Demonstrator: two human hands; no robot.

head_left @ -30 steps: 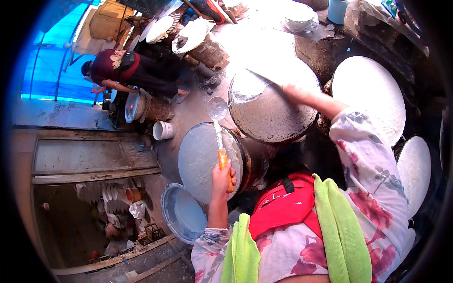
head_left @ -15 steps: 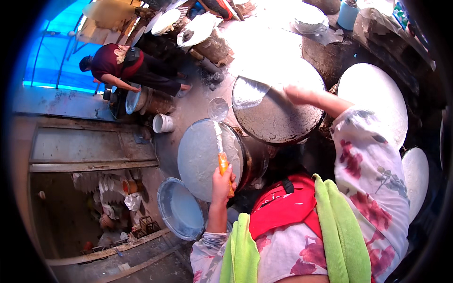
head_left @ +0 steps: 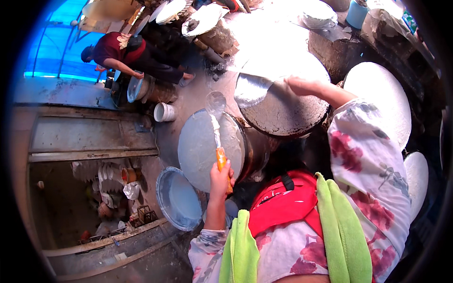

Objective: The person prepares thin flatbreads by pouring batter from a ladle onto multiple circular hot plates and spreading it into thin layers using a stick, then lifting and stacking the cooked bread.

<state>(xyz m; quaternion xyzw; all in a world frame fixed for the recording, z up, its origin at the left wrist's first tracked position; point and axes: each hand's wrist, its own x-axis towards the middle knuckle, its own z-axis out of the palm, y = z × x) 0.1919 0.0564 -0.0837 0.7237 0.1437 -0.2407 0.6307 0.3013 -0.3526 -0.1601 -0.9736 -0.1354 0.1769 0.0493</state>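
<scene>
Two hands: the left hand stood nearer the wearer than the dark-rimmed round griddle and to its left; the right hand was over its surface.
Left grip: fingers were wrapped firmly around the orange handle of a metal ladle.
Right grip: fingers were bent beside a pale, flat strip; glare and blur hid whether they held it, so I could not tell.
Ladle: its bowl was just left of the griddle, its white-smeared shank crossing a white-coated round plate.
Griddle: a white patch covered its left part.
Basin: a blue-grey basin lay left of the griddle, nearer the wearer.
Spill risk: a tilt of the left wrist could have dripped white residue onto the floor left of the griddle.
Burn or tear risk: if the griddle was hot, a low right hand could have touched it; an uneven stroke could have torn the patch.
Lettering: pale marks showed on the red waist pouch, nearer the wearer than the griddle; nothing was legible.
</scene>
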